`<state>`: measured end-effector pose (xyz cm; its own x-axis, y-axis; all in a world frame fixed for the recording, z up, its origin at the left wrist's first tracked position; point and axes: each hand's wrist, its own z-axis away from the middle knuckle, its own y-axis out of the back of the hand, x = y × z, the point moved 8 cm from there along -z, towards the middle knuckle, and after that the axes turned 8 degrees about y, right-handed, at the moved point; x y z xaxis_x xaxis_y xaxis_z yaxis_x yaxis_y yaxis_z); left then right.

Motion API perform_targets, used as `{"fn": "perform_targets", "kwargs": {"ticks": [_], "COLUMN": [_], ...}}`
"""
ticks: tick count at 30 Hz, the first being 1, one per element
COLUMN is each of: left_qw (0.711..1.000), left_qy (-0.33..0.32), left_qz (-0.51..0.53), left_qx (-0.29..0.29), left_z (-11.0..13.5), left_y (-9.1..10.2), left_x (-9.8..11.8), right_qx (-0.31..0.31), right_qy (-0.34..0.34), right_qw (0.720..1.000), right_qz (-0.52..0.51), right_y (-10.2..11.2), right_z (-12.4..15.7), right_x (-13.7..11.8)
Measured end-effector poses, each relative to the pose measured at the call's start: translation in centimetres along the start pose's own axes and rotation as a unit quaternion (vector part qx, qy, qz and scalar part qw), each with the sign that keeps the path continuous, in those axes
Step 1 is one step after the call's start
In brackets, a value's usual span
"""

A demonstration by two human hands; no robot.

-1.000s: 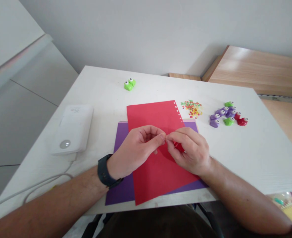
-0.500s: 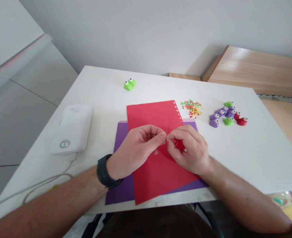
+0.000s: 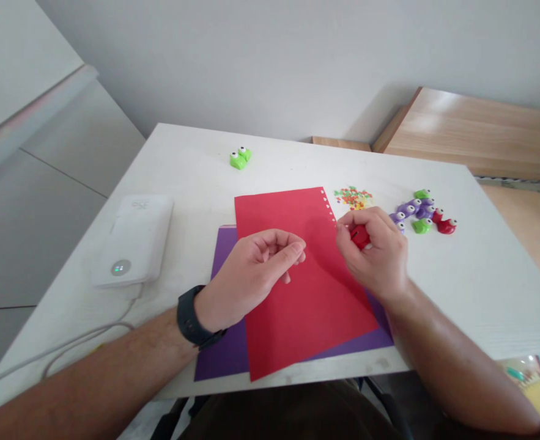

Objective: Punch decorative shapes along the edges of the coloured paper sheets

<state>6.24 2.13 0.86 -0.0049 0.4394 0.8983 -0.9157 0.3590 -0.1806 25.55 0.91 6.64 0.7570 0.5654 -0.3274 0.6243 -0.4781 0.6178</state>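
Note:
My left hand (image 3: pixel 263 275) hovers over the red paper sheet (image 3: pixel 292 305), its thumb and index finger pinched together. Whatever tiny thing may be between those fingertips is too small to make out. Held in the palm of my right hand (image 3: pixel 377 253) is a red craft punch (image 3: pixel 360 236), with thumb and index finger drawn close in front of it. Along the sheet's right edge, near the top, runs a row of small punched notches. Beneath the red sheet lies a purple sheet (image 3: pixel 226 263). Just past my right hand is a scattered pile of tiny coloured paper cutouts (image 3: pixel 353 197).
Two green craft punches (image 3: pixel 240 158) sit at the back of the white table (image 3: pixel 191 165). More punches in purple, green and red (image 3: pixel 423 211) are grouped at the right. A white box-shaped device (image 3: pixel 136 238) with a cable (image 3: pixel 90 333) lies at the left.
My right hand, still around the red punch, has moved right and slightly away from me, parting from my left fingertips. My left hand has barely moved.

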Motion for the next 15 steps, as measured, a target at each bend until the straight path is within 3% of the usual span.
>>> {"fn": "perform_targets", "kwargs": {"ticks": [7,11,15], "left_qw": [1.000,0.998,0.997], "left_qy": [0.005,-0.004,-0.008], "left_qz": [0.027,0.045,0.032], "left_qx": [-0.016,-0.045,-0.068], "left_z": [-0.1,-0.2,-0.3], "left_y": [0.2,0.2,0.3], "left_x": [-0.3,-0.3,-0.5], "right_qx": [-0.051,-0.094,-0.114], "right_qy": [-0.158,-0.192,-0.169], "right_qw": [0.980,0.965,0.961], "right_qz": [0.114,0.151,0.185], "right_y": [1.2,0.8,0.6], "right_z": [0.4,0.9,1.0], "right_x": [9.2,10.8,10.5]}}
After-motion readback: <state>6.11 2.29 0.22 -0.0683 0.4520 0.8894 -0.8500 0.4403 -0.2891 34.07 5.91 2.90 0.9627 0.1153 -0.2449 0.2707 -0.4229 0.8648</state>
